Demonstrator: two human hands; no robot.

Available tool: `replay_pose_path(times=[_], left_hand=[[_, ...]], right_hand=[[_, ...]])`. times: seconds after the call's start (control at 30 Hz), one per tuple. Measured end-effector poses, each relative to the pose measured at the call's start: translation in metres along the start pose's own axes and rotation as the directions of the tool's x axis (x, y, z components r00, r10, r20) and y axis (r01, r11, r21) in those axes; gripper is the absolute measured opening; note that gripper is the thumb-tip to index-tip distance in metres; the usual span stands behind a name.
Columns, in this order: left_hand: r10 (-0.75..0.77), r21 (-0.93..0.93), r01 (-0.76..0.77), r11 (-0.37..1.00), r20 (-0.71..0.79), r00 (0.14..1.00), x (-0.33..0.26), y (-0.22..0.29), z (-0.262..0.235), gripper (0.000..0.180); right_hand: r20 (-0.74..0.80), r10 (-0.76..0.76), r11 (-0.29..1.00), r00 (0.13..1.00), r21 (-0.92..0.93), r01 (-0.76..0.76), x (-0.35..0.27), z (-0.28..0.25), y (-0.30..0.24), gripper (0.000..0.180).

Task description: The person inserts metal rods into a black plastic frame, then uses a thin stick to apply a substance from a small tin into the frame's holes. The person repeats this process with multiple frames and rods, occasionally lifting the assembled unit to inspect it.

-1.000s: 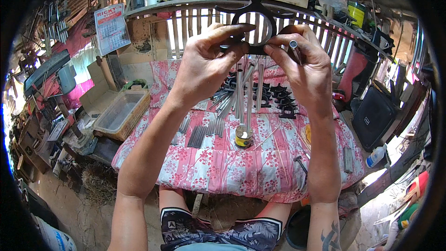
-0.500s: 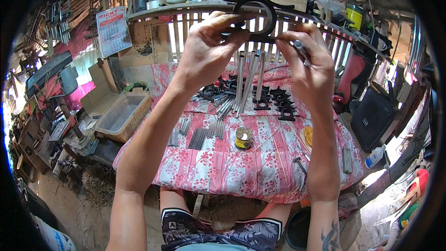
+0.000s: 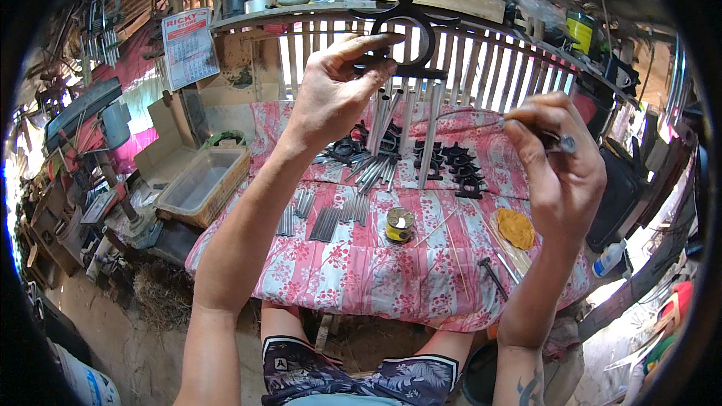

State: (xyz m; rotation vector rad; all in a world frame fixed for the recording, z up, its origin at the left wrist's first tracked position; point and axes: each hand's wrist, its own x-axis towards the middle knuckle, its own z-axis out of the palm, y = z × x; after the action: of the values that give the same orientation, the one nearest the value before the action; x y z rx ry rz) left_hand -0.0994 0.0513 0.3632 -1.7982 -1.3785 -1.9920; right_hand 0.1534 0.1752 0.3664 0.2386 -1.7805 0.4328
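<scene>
High above the table, a black wind chime top (image 3: 410,34) with a ring-shaped opening is pinched between the thumb and fingers of the left hand (image 3: 331,94), which close on its lower bar from the left. Silver metal tubes (image 3: 406,124) hang from that bar, dangling just right of the left palm and down toward the tabletop. Well to the right, the right hand (image 3: 560,169) is curled closed around a small dark tool (image 3: 560,141), with a thin thread or wire (image 3: 470,115) running from its fingertips leftward toward the hanging tubes.

Below the tubes, the table under its pink floral cloth (image 3: 361,271) carries loose bundles of tubes (image 3: 327,222), a row of black chime tops (image 3: 459,169), a small round tin (image 3: 399,225), a yellow cloth (image 3: 516,228) and a small hammer (image 3: 492,274) near the right front edge. A clear plastic tub (image 3: 199,184) sits off the left end of the table. Behind the chime runs a slatted wall with a cluttered shelf (image 3: 301,11). Between the two hands the air is open; the front strip of cloth nearest the person's knees is mostly bare.
</scene>
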Motion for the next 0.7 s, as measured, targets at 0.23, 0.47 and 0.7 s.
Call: replay_pose_path(times=[0.23,0.47,0.7], left_hand=[[0.068,0.06,-0.07,0.996,0.039,0.997,0.001,0.005,0.01,0.037],[0.12,0.073,-0.124,0.99,0.063,0.991,0.007,0.011,0.016,0.037],[0.107,0.08,-0.112,0.99,0.065,0.992,0.01,0.015,0.018,0.039]], right_hand=[[0.051,-0.054,0.998,0.997,-0.041,0.056,0.023,0.026,0.024,0.01],[0.002,-0.12,0.993,0.993,0.007,0.12,0.034,0.047,0.051,0.016],[-0.039,-0.07,0.994,0.997,0.079,0.073,0.034,0.054,0.061,0.016]])
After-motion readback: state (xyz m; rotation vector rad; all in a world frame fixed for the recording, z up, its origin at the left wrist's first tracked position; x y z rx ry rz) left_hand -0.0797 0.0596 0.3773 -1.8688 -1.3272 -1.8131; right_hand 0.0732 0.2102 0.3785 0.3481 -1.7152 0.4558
